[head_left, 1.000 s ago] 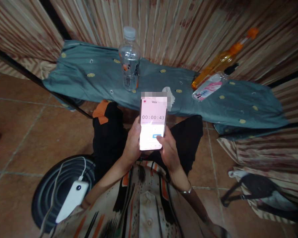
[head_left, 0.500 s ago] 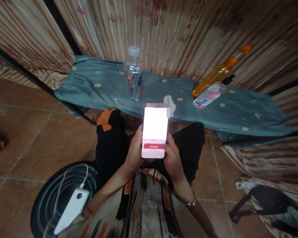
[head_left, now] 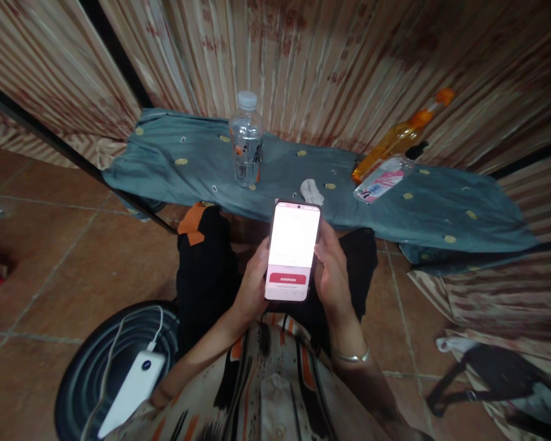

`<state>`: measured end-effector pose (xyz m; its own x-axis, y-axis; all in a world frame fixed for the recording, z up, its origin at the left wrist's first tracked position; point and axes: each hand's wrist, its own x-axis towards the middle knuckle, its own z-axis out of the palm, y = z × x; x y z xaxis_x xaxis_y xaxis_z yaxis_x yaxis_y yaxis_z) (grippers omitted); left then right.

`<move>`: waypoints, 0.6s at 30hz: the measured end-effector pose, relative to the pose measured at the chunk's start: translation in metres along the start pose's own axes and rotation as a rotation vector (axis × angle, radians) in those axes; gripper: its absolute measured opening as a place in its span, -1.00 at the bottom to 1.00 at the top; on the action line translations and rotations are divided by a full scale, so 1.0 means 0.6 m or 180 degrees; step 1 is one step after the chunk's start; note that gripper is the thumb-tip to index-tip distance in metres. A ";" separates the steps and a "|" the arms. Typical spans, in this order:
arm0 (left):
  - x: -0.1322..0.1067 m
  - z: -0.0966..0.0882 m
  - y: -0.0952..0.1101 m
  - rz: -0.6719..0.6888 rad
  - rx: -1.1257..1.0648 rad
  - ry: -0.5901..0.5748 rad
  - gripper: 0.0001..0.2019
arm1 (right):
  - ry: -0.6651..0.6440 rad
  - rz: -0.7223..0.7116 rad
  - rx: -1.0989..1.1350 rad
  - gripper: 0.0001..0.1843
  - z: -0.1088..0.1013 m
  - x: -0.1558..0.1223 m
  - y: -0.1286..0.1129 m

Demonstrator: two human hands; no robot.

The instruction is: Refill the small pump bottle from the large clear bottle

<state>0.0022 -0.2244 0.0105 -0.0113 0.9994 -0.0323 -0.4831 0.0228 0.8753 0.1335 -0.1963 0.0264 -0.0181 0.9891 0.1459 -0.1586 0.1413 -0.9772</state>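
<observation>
A smartphone (head_left: 293, 251) with a bright white screen and a red button near its bottom is held upright between both hands, above my lap. My left hand (head_left: 254, 278) grips its left edge, with the thumb along the side. My right hand (head_left: 334, 272) is wrapped round the right edge, its thumb at the rim and off the red button. The fingers behind the phone are hidden. Just beyond the phone's top lies a crumpled white tissue (head_left: 311, 192) on the teal cloth-covered shelf (head_left: 284, 162).
On the shelf stand a clear plastic bottle (head_left: 247, 141), an orange pump bottle (head_left: 390, 147) and a clear bottle with a pink label (head_left: 381, 179). A white power bank (head_left: 133, 389) with a cable lies on a round black stool (head_left: 80, 367). Dark straps (head_left: 487, 373) lie at lower right.
My right thumb has moved off the red button to the phone's right edge. The phone has shifted slightly right and down and tilted a little clockwise.
</observation>
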 end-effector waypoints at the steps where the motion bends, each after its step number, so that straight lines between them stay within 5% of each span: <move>1: -0.001 0.001 0.001 0.0003 0.0004 -0.0008 -0.45 | -0.0024 -0.0016 -0.0001 -0.45 0.000 0.005 -0.003; 18: -0.007 0.003 0.004 0.0070 0.0353 -0.0165 -0.50 | 0.0127 0.0132 -0.0193 -0.49 0.022 0.004 -0.013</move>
<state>0.0025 -0.2287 0.0138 0.0259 0.9996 0.0100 -0.3835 0.0007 0.9235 0.1218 -0.1954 0.0362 0.0162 0.9949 0.0999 -0.0984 0.1010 -0.9900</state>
